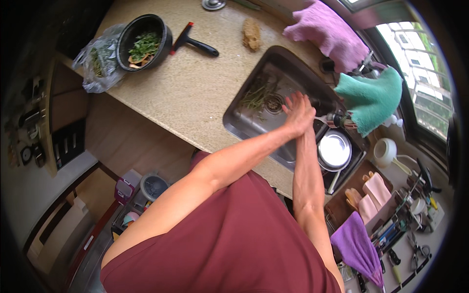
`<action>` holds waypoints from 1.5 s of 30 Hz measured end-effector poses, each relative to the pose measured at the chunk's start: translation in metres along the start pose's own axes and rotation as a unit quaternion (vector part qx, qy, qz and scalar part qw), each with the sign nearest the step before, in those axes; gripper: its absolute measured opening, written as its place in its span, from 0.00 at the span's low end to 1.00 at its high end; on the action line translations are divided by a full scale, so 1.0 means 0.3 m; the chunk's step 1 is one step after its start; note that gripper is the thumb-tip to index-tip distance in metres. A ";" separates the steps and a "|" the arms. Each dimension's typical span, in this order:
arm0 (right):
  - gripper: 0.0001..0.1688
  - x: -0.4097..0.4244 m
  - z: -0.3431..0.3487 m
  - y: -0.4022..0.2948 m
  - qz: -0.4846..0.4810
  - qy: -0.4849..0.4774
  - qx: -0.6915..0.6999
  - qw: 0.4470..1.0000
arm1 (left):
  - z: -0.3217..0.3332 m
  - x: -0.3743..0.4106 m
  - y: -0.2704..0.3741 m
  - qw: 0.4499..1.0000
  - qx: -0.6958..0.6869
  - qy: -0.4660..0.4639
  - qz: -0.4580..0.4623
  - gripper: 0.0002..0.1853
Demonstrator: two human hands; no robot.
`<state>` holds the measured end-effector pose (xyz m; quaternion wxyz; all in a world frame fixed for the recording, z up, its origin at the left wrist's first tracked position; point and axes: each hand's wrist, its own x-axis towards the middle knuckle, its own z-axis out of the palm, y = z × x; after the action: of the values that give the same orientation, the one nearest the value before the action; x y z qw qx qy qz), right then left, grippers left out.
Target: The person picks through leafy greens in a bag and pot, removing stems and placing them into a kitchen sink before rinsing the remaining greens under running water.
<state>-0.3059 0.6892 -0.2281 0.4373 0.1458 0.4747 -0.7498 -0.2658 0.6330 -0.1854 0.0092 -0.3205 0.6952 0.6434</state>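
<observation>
Over the sink basin [253, 126] my two hands are pressed together. My left hand [298, 115] lies across my right hand [308, 126], which it mostly hides. Several fingers point up and away, slightly apart, and I see no object in them. Green plant stems [254, 97] lie on the basin floor, left of the metal drain strainer [273, 104]. Just right of my hands is the tap [329, 119], partly covered by a teal cloth [372, 97]. Beside my right forearm, a shiny metal pan [334, 150] sits in the sink's smaller side section.
A black bowl [166, 42] of greens and peelings stands by a plastic bag [106, 82] on the counter [176, 99]. Near it lie a black squeegee [199, 45] and a brown lump [251, 34]. Pink gloves [376, 190] and a purple cloth [355, 238] are at right.
</observation>
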 end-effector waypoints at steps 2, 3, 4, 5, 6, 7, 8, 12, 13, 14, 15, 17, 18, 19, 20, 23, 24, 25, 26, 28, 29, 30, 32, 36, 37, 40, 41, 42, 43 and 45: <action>0.36 -0.048 0.012 0.016 -0.039 0.038 -0.009 0.998 | 0.022 -0.001 0.018 0.999 -0.026 0.019 0.009 0.41; 0.35 -0.084 0.032 0.016 -0.040 0.029 0.008 0.999 | -0.023 -0.013 0.066 1.000 0.012 -0.023 0.000 0.40; 0.33 -0.118 0.050 0.009 -0.042 0.021 0.024 0.999 | -0.079 -0.013 0.115 0.996 0.050 -0.066 -0.008 0.38; 0.32 -0.156 0.092 -0.014 -0.043 0.009 0.036 0.998 | -0.115 -0.004 0.150 0.991 0.085 -0.104 -0.014 0.37; 0.33 -0.204 0.174 -0.034 -0.079 -0.016 0.023 0.996 | -0.077 0.033 0.032 0.989 0.126 -0.050 0.051 0.29; 0.32 -0.222 0.184 -0.039 -0.032 -0.002 0.035 0.999 | -0.028 0.074 -0.075 0.979 0.164 0.004 0.118 0.23; 0.24 -0.228 0.158 -0.024 -0.048 0.081 0.019 0.995 | -0.038 0.091 -0.080 0.982 0.119 -0.040 0.139 0.22; 0.07 -0.120 0.058 0.011 -0.118 0.177 -0.172 0.962 | -0.104 0.052 -0.035 0.980 -0.179 0.004 -0.090 0.13; 0.08 -0.117 0.109 -0.008 -0.099 0.167 -0.045 0.980 | -0.133 0.049 -0.003 0.946 -0.273 -0.042 -0.171 0.14; 0.11 -0.117 0.153 -0.045 -0.048 0.137 0.022 0.989 | -0.145 0.057 -0.022 0.939 -0.302 -0.056 -0.155 0.14; 0.18 -0.079 0.137 -0.050 -0.003 0.126 0.091 0.988 | -0.161 0.073 -0.030 0.930 -0.300 -0.104 -0.186 0.14; 0.23 -0.021 0.128 -0.044 0.068 0.056 0.201 0.976 | -0.171 0.059 0.038 0.894 -0.360 -0.096 -0.248 0.16; 0.15 -0.007 0.118 -0.026 0.057 -0.015 0.204 0.977 | -0.207 0.071 0.007 0.863 -0.426 -0.141 -0.232 0.17; 0.07 0.007 0.127 -0.004 0.052 -0.093 0.201 0.974 | -0.210 0.111 -0.060 0.825 -0.498 -0.148 -0.222 0.18; 0.08 0.030 0.131 0.026 -0.060 -0.048 0.065 0.995 | -0.192 0.147 -0.116 0.831 -0.487 -0.110 -0.245 0.16; 0.11 0.063 0.106 0.074 -0.316 0.174 -0.360 0.860 | -0.109 0.120 -0.057 0.831 -0.498 -0.035 -0.246 0.19; 0.13 0.060 0.092 0.063 -0.400 0.207 -0.447 0.773 | -0.073 0.119 -0.068 0.832 -0.488 -0.010 -0.262 0.19; 0.12 0.061 0.061 0.070 -0.405 0.209 -0.475 0.753 | -0.064 0.109 -0.057 0.844 -0.457 0.023 -0.280 0.19; 0.15 0.064 0.023 0.075 -0.411 0.208 -0.505 0.729 | -0.073 0.099 -0.056 0.862 -0.411 0.035 -0.295 0.19; 0.19 0.040 -0.003 0.020 -0.329 0.146 -0.596 0.718 | -0.097 0.121 -0.209 0.954 -0.234 0.000 -0.190 0.21; 0.18 0.011 0.018 -0.032 -0.235 0.087 -0.649 0.718 | -0.115 0.141 -0.281 0.978 -0.138 0.007 -0.155 0.22; 0.19 0.005 0.026 -0.030 -0.168 0.082 -0.615 0.766 | -0.134 0.137 -0.275 0.991 0.016 0.047 -0.125 0.22; 0.20 0.052 -0.017 -0.003 -0.024 0.081 -0.589 0.803 | -0.200 0.166 -0.352 0.963 0.215 0.144 -0.071 0.25; 0.22 0.180 -0.145 0.143 0.043 0.071 -0.504 0.860 | -0.281 0.204 -0.443 0.938 0.283 0.095 -0.179 0.37; 0.24 0.202 -0.148 0.163 0.085 0.091 -0.442 0.888 | -0.297 0.215 -0.425 0.932 0.270 0.073 -0.231 0.39; 0.31 0.229 -0.094 0.205 0.180 0.117 -0.275 0.937 | -0.316 0.224 -0.451 0.916 0.256 0.035 -0.306 0.42; 0.32 0.233 -0.065 0.208 0.176 0.122 -0.269 0.939 | -0.320 0.224 -0.475 0.912 0.256 0.028 -0.318 0.42; 0.32 0.238 -0.051 0.215 0.170 0.129 -0.259 0.942 | -0.319 0.229 -0.481 0.909 0.267 0.019 -0.319 0.37; 0.33 0.249 -0.040 0.225 0.165 0.137 -0.250 0.944 | -0.323 0.224 -0.489 0.922 0.232 0.005 -0.311 0.34; 0.30 0.288 -0.048 0.269 0.158 0.155 -0.217 0.951 | -0.334 0.203 -0.507 0.942 0.163 -0.024 -0.292 0.28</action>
<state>-0.2944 0.6432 -0.3374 0.4920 0.2346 0.6587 -0.5186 -0.2045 0.5215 -0.3291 0.2655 -0.4885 0.6657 0.4977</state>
